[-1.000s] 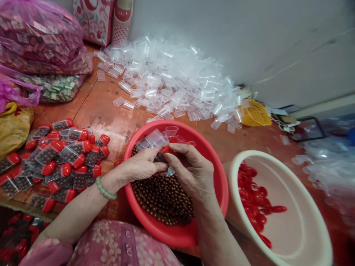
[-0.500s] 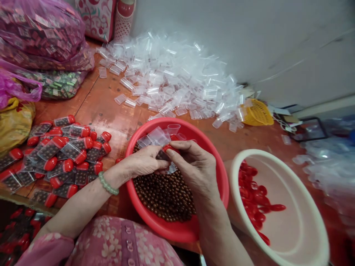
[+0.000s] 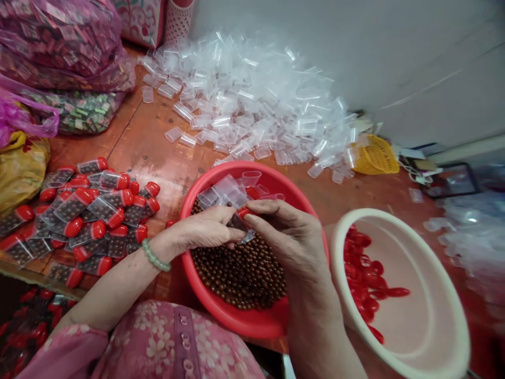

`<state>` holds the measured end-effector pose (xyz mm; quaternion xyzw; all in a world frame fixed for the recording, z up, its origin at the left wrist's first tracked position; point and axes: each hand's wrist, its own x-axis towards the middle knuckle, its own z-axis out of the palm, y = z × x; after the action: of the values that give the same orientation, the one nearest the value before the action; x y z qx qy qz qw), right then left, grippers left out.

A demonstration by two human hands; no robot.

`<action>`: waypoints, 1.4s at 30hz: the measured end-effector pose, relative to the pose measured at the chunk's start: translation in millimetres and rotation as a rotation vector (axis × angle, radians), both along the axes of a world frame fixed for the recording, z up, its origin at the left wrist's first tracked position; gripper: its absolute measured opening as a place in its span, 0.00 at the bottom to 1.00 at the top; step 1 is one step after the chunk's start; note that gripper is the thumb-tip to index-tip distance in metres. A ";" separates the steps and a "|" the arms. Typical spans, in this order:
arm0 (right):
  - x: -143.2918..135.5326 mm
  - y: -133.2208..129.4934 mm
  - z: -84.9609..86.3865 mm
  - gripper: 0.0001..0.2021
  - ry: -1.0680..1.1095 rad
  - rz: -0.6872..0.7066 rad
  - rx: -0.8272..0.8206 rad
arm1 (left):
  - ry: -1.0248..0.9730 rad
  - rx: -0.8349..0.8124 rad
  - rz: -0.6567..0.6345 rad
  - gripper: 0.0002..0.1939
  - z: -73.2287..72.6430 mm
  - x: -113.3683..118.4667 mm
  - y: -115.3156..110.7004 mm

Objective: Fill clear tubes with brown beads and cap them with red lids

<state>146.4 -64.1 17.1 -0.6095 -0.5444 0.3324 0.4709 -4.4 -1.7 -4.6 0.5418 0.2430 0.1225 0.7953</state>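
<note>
Over a red basin (image 3: pixel 221 321), my left hand (image 3: pixel 209 229) and my right hand (image 3: pixel 290 231) meet at a small clear plastic container (image 3: pixel 236 221) with brown balls inside and a red cap (image 3: pixel 243 212). My left fingers are wrapped about its clear body; my right thumb and fingers pinch the red cap end. Below them, the basin holds many shiny brown balls (image 3: pixel 244 279). Several empty clear containers (image 3: pixel 229 189) lie on the balls at the basin's far side, with some red caps partly hidden behind my right hand.
Filled, red-capped containers (image 3: pixel 94 210) are heaped at the left. A large pile of clear empty containers (image 3: pixel 252 100) lies along the wall. At the right stands a cream basin (image 3: pixel 426 242) with red caps (image 3: pixel 361 273). A yellow basket (image 3: pixel 376 155) and stuffed purple bags (image 3: pixel 59 47) are farther back.
The view has shifted slightly, and both hands sit a little farther right in it. My right hand has turned a little at the red cap; both hands keep hold of the container.
</note>
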 end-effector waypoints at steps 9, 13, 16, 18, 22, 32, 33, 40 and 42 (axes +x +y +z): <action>-5.8 -4.3 -2.0 0.03 -0.154 0.023 0.026 | 0.027 0.030 -0.031 0.06 -1.3 0.4 0.6; -17.3 -4.0 -6.4 0.04 -0.072 -0.138 0.080 | -0.058 -0.109 0.021 0.05 1.0 0.7 1.7; -24.7 -3.1 -9.7 0.05 -0.053 -0.260 0.163 | -0.096 -0.135 0.055 0.05 0.2 0.7 1.9; -27.1 -1.7 -11.8 0.05 -0.040 -0.311 0.188 | -0.107 -0.115 0.076 0.05 -1.6 1.1 1.8; -29.1 2.2 -14.9 0.06 -0.021 -0.312 0.179 | -0.132 -0.116 0.104 0.05 -5.0 2.2 1.0; -33.3 2.4 -16.8 0.04 -0.039 -0.283 0.250 | -0.082 -0.093 0.109 0.04 -1.6 0.1 0.7; -34.8 3.0 -17.3 0.03 -0.040 -0.289 0.257 | -0.086 -0.099 0.112 0.04 -1.3 0.2 0.5; -36.0 6.7 -20.9 0.03 -0.020 -0.281 0.282 | -0.088 -0.026 0.196 0.07 2.1 -0.9 0.5; -28.4 6.5 -21.0 0.05 0.021 -0.228 0.242 | -0.100 -0.063 0.190 0.04 2.3 -2.1 1.3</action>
<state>118.0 -57.6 -3.9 -0.6027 -0.5026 0.2152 0.5812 -6.5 -0.4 -2.2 0.4842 0.2568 0.2165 0.8080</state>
